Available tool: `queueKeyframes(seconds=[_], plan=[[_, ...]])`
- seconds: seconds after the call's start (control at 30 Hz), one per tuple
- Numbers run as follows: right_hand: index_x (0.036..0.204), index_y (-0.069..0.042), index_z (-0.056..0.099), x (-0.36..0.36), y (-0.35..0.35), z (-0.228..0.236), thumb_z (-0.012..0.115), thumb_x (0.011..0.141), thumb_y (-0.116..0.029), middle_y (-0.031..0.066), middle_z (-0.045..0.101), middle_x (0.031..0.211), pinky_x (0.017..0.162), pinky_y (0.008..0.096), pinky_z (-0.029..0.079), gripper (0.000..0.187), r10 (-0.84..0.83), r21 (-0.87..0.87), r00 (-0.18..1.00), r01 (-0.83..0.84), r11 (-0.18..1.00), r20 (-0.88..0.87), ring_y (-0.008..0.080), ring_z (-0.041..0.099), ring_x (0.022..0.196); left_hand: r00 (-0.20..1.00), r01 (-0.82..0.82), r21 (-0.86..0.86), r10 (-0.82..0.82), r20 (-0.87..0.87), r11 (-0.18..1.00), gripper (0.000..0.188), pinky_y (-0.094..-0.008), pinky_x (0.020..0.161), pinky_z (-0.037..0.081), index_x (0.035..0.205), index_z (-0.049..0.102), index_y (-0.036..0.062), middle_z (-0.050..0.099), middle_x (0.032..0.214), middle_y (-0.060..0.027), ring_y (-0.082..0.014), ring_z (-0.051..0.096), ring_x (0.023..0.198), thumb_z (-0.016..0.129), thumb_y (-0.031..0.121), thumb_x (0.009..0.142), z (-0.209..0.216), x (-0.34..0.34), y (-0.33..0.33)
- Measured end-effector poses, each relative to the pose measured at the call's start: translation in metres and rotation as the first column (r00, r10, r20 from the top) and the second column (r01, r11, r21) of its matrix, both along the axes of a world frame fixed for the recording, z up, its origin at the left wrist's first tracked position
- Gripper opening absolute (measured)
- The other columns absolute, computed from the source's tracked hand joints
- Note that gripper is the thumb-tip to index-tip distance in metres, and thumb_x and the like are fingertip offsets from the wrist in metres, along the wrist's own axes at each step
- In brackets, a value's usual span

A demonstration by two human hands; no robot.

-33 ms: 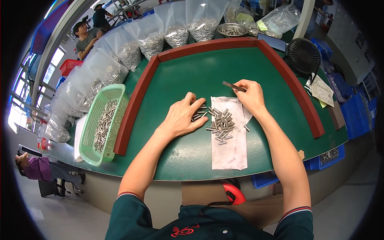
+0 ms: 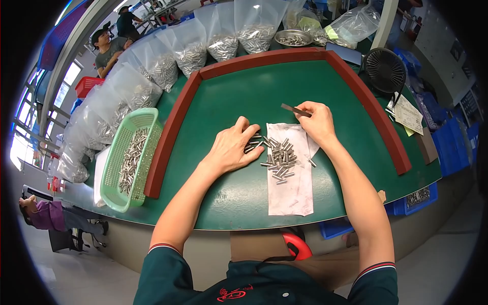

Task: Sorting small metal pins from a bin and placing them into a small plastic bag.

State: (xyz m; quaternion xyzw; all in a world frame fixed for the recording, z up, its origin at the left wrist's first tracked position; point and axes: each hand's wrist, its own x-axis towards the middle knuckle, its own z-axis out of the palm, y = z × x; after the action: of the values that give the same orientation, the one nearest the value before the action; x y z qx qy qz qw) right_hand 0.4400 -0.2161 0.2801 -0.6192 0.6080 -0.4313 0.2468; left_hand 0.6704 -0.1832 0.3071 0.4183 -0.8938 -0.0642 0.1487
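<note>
Left hand (image 2: 235, 147) flat, open on pins (image 2: 278, 155); right hand (image 2: 317, 122) grip pinching thin strip (image 2: 296, 110) (green mat (image 2: 229, 96) bare toward red rim (image 2: 373, 109))

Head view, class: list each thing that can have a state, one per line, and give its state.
Left hand: flat, palm down, fingers on loose metal pins.
Right hand: pinching a thin dark strip above the cloth.
Cloth: spread flat, pin pile on it.
Basket: partly filled with pins.
Bags: upright, holding metal parts.
Fan: blades hidden behind grille, running unclear.
</note>
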Motion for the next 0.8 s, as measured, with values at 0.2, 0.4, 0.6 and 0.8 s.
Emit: queueKeyframes(seconds=[0.2,0.4,0.6,0.8], plan=[[0.075,-0.008,0.066,-0.002,0.002,-0.003,0.062,0.07,-0.015,0.0113,0.062,0.064,0.056,0.0348,0.045,0.01,-0.017,-0.031,1.0,0.017,0.999,0.003,0.027,0.06,0.06,0.997,0.045,-0.051,-0.048,-0.055,0.998,0.018,-0.0422,0.055,0.043,0.087,0.048,0.0057,0.046,0.081,-0.0126,-0.0316,0.053,0.064,0.054,0.02,0.077,-0.008,-0.013,-0.002],[0.075,-0.007,0.067,-0.003,0.004,0.001,0.062,0.07,-0.016,0.0121,0.061,0.064,0.057,0.0352,0.046,0.011,-0.03,-0.023,1.0,0.03,0.999,0.009,0.0283,0.06,0.06,0.997,0.052,-0.097,-0.057,-0.055,0.994,0.016,-0.0422,0.053,0.043,0.083,0.046,0.0044,0.047,0.076,-0.0137,-0.0329,0.053,0.059,0.054,0.016,0.077,-0.01,-0.014,-0.002],[0.075,-0.008,0.067,-0.002,0.003,-0.002,0.062,0.071,-0.017,0.0123,0.062,0.066,0.058,0.0356,0.046,0.011,-0.022,-0.023,1.0,0.023,0.999,0.008,0.0286,0.06,0.062,0.996,0.08,-0.099,-0.083,-0.03,0.992,0.013,-0.0431,0.052,0.043,0.08,0.046,0.0033,0.049,0.074,-0.0139,-0.0332,0.053,0.059,0.053,0.015,0.079,-0.012,-0.013,0.0],[0.075,-0.008,0.067,-0.004,0.004,0.0,0.062,0.07,-0.017,0.0121,0.062,0.066,0.059,0.0357,0.046,0.011,-0.019,-0.01,1.0,0.019,1.0,0.002,0.0285,0.061,0.063,0.991,0.075,-0.197,-0.095,-0.094,0.978,0.012,-0.039,0.049,0.041,0.075,0.047,0.003,0.048,0.07,-0.0115,-0.0304,0.051,0.055,0.057,0.01,0.078,-0.013,-0.014,0.005]])
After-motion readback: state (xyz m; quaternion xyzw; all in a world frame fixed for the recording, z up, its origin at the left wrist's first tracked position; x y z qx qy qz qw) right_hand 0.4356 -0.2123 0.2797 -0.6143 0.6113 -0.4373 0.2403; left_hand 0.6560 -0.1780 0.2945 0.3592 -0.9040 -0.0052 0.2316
